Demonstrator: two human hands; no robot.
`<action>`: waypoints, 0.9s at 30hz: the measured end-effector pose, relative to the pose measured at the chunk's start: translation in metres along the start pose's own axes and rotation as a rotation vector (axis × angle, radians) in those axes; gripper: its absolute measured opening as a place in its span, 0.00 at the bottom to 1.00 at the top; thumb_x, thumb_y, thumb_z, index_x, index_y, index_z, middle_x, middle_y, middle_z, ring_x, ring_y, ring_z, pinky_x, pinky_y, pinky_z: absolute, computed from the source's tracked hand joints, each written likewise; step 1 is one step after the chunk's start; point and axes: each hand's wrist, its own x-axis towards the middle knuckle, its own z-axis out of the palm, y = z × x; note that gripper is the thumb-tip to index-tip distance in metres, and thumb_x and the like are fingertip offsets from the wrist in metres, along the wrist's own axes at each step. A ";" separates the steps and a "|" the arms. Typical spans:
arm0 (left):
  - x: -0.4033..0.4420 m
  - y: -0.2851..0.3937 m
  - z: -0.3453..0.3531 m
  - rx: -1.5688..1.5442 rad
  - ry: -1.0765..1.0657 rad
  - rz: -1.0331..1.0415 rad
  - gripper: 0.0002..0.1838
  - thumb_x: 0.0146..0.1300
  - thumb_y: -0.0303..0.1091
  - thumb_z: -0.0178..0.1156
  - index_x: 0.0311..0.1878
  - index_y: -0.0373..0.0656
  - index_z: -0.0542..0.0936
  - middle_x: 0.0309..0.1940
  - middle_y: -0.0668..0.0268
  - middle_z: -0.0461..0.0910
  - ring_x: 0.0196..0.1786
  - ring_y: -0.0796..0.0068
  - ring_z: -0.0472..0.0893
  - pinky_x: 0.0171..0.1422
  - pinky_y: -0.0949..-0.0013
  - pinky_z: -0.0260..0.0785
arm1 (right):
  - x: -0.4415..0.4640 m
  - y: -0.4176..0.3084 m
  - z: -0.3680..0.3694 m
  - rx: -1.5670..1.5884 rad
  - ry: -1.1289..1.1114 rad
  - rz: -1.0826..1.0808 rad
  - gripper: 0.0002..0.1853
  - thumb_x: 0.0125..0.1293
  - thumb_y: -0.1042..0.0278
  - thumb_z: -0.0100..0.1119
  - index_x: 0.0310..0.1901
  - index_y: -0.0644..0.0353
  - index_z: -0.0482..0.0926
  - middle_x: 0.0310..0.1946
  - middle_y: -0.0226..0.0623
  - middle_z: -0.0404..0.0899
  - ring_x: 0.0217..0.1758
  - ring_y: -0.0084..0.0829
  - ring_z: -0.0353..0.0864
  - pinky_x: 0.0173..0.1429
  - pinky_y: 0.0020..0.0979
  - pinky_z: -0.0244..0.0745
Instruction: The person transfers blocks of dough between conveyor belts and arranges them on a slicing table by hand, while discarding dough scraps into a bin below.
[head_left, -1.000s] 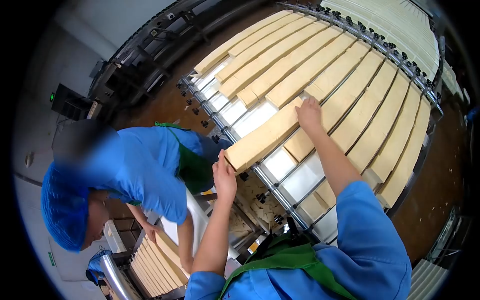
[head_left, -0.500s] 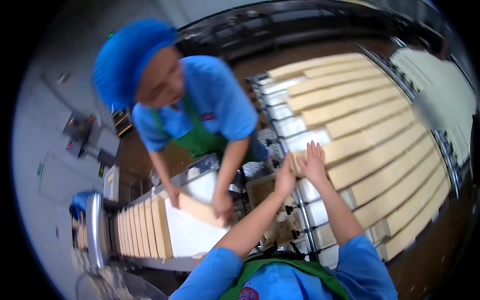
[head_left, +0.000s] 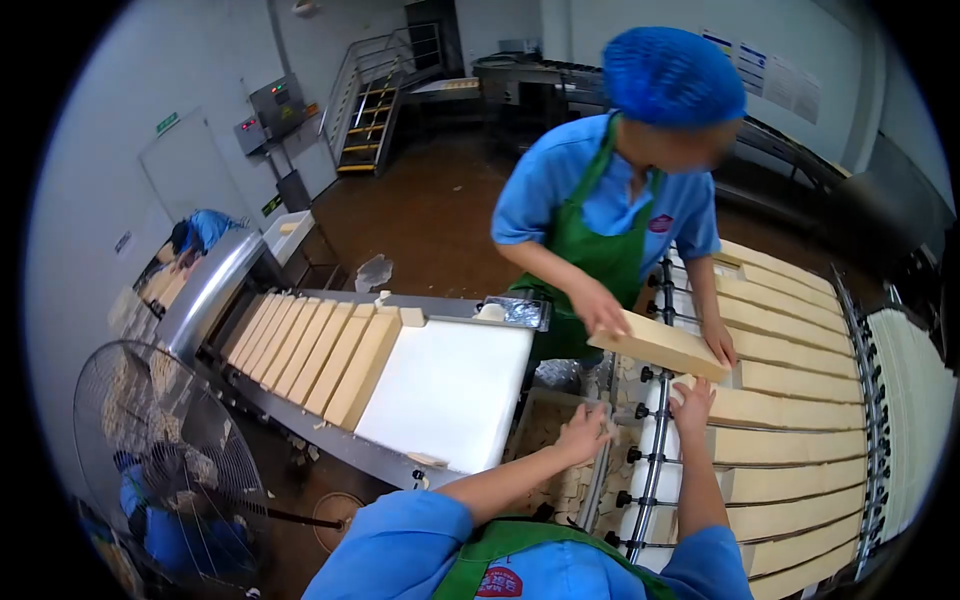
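My left hand (head_left: 583, 437) is held over a bin (head_left: 528, 415) of pale scraps, fingers apart and slightly curled, with nothing in it. My right hand (head_left: 692, 408) is at the left end of a long cream-coloured block (head_left: 770, 408) on the right conveyor, its fingers spread against that end. Just beyond it, a co-worker (head_left: 610, 200) in a blue cap and green apron holds another long block (head_left: 660, 345) by both ends, above the conveyor's metal edge rail (head_left: 655, 450).
To the left, a white belt (head_left: 450, 385) carries a row of upright blocks (head_left: 350, 365). A wire-caged fan (head_left: 165, 460) stands at the lower left. More long blocks lie in rows on the right conveyor. A rail (head_left: 868, 400) borders its far side.
My view has swung left. My left hand has come away from the block on the right conveyor. The co-worker has carried a block from the left belt to the right conveyor.
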 end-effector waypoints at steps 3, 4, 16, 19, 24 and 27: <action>-0.046 -0.060 -0.036 -0.249 -0.127 -0.033 0.35 0.65 0.46 0.54 0.70 0.43 0.54 0.61 0.38 0.63 0.56 0.42 0.72 0.58 0.53 0.68 | -0.004 -0.002 0.010 -0.070 0.006 0.021 0.15 0.49 0.71 0.65 0.42 0.50 0.84 0.65 0.53 0.60 0.69 0.52 0.58 0.72 0.54 0.49; -0.060 -0.091 -0.034 -0.223 -0.052 0.056 0.34 0.64 0.46 0.55 0.68 0.41 0.59 0.57 0.41 0.70 0.55 0.45 0.74 0.56 0.54 0.69 | -0.004 0.000 0.016 -0.103 0.025 0.023 0.14 0.49 0.71 0.65 0.41 0.50 0.84 0.65 0.53 0.60 0.69 0.51 0.58 0.73 0.54 0.49; -0.251 -0.333 -0.154 0.009 0.850 -0.694 0.17 0.53 0.29 0.62 0.47 0.36 0.75 0.40 0.49 0.72 0.45 0.48 0.74 0.50 0.53 0.67 | -0.046 -0.052 0.043 0.113 0.031 -0.194 0.28 0.61 0.71 0.59 0.64 0.58 0.65 0.69 0.52 0.55 0.74 0.54 0.48 0.75 0.44 0.47; -0.264 -0.369 -0.173 0.011 0.847 -0.886 0.31 0.49 0.33 0.68 0.57 0.36 0.69 0.50 0.46 0.68 0.51 0.46 0.72 0.57 0.55 0.67 | -0.059 -0.139 0.051 0.180 -0.093 -0.234 0.28 0.59 0.74 0.61 0.62 0.59 0.68 0.69 0.51 0.56 0.74 0.52 0.49 0.75 0.43 0.46; -0.238 -0.409 -0.169 0.017 0.766 -0.787 0.44 0.41 0.31 0.73 0.63 0.33 0.63 0.57 0.42 0.62 0.56 0.43 0.69 0.61 0.55 0.65 | -0.053 -0.258 0.100 0.291 -0.407 -0.366 0.25 0.59 0.70 0.62 0.59 0.58 0.71 0.70 0.48 0.56 0.75 0.50 0.50 0.74 0.41 0.49; -0.214 -0.398 -0.179 -0.067 0.782 -0.785 0.43 0.41 0.29 0.73 0.62 0.33 0.63 0.54 0.42 0.62 0.54 0.43 0.70 0.59 0.56 0.66 | -0.037 -0.333 0.131 0.373 -0.561 -0.493 0.25 0.59 0.68 0.64 0.59 0.58 0.72 0.69 0.48 0.57 0.74 0.50 0.50 0.74 0.41 0.51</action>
